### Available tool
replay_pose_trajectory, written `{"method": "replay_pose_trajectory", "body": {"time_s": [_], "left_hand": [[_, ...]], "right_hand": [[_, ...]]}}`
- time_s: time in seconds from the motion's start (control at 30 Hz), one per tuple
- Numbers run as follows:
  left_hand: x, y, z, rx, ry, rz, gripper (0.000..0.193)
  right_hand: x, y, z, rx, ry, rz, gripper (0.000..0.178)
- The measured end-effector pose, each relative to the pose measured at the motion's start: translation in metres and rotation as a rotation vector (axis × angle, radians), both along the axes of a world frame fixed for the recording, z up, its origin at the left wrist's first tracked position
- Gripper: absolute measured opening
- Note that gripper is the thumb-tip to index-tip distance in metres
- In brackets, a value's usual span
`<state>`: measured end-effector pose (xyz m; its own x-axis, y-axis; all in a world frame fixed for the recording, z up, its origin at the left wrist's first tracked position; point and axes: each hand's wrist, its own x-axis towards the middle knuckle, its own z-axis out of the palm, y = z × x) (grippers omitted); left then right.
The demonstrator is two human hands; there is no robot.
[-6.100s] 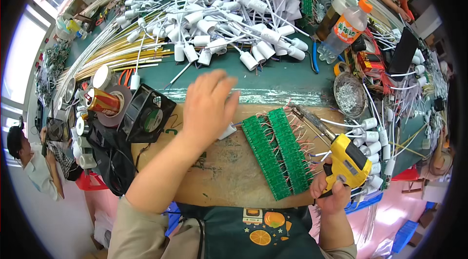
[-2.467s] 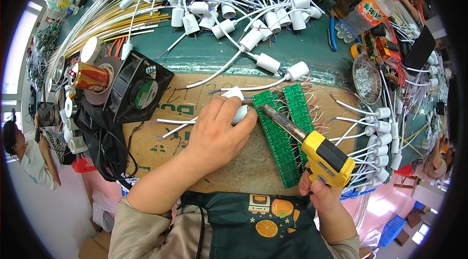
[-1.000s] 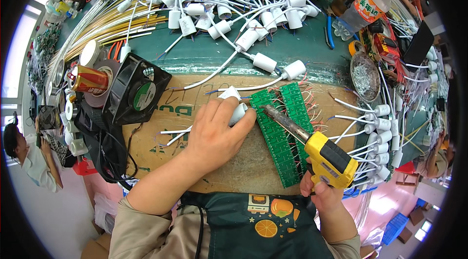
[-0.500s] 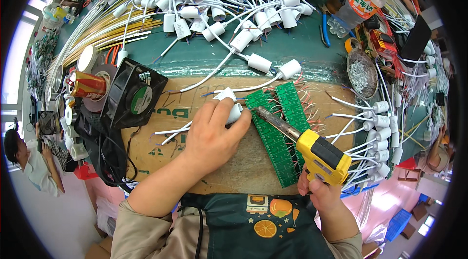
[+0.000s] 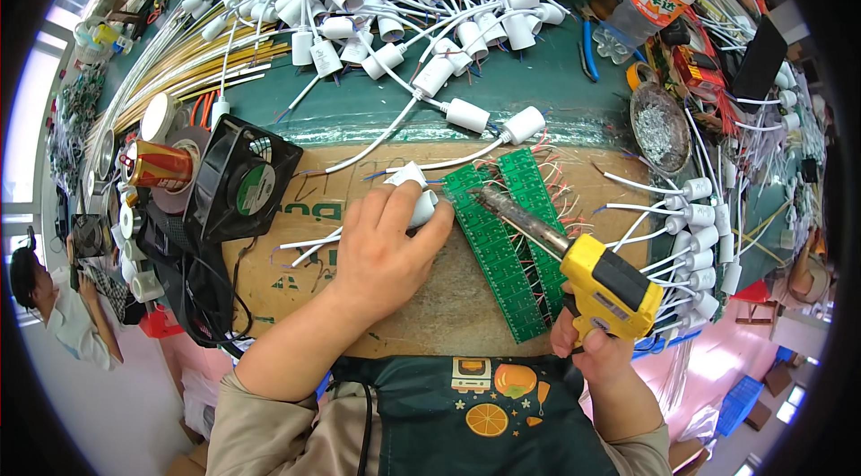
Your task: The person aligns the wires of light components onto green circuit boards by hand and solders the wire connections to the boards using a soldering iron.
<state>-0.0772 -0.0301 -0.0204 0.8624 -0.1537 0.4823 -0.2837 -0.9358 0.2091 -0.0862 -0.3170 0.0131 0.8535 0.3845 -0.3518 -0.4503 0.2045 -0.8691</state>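
Note:
My left hand (image 5: 384,243) closes around a white cylindrical cable connector (image 5: 422,209); a second white piece (image 5: 407,175) shows just beyond the fingers. White cables stick out to the left of that hand. In my right hand (image 5: 594,349) is a yellow-and-black soldering gun (image 5: 613,286), its dark tip pointing left over the boards. Beneath the tip lies a long green circuit board panel (image 5: 495,265), its upper left corner beside my left fingertips. Another green panel (image 5: 529,194) lies alongside, with thin red and white wires along its right edge.
Many white cabled connectors (image 5: 386,59) pile at the back. At left stand a black fan (image 5: 242,178) and a red-gold can (image 5: 160,164). A round dish of metallic bits (image 5: 661,128) and a plastic bottle (image 5: 646,5) sit right. More connectors (image 5: 701,234) line the cardboard's right edge.
The soldering gun has moved a little to the right, and its tip has drawn away from my left fingertips. My left hand keeps its hold; the whole view has shifted slightly.

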Motion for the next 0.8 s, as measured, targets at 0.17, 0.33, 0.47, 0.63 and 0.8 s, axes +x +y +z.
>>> {"method": "replay_pose_trajectory", "body": {"time_s": [0.17,0.33,0.47,0.63,0.8], "left_hand": [[-0.0002,0.0001,-0.0015,0.015,0.002,0.011,0.036],[-0.0006,0.0003,-0.0024,0.024,-0.009,0.012,0.037],[-0.001,-0.0009,-0.0013,0.022,-0.005,0.01,0.037],[0.0001,-0.0004,-0.003,0.062,-0.044,0.013,0.03],[0.0005,-0.0004,-0.0021,0.071,-0.045,0.015,0.029]], "right_hand": [[0.0013,-0.0036,0.0029,0.006,0.01,-0.081,0.088],[0.0013,-0.0048,0.0039,0.014,-0.002,-0.055,0.087],[0.0004,-0.0055,0.0029,0.015,-0.013,-0.035,0.085],[-0.0009,-0.0074,0.0029,0.012,-0.027,-0.044,0.086],[-0.0015,-0.0086,0.0029,-0.006,-0.042,-0.051,0.086]]}}
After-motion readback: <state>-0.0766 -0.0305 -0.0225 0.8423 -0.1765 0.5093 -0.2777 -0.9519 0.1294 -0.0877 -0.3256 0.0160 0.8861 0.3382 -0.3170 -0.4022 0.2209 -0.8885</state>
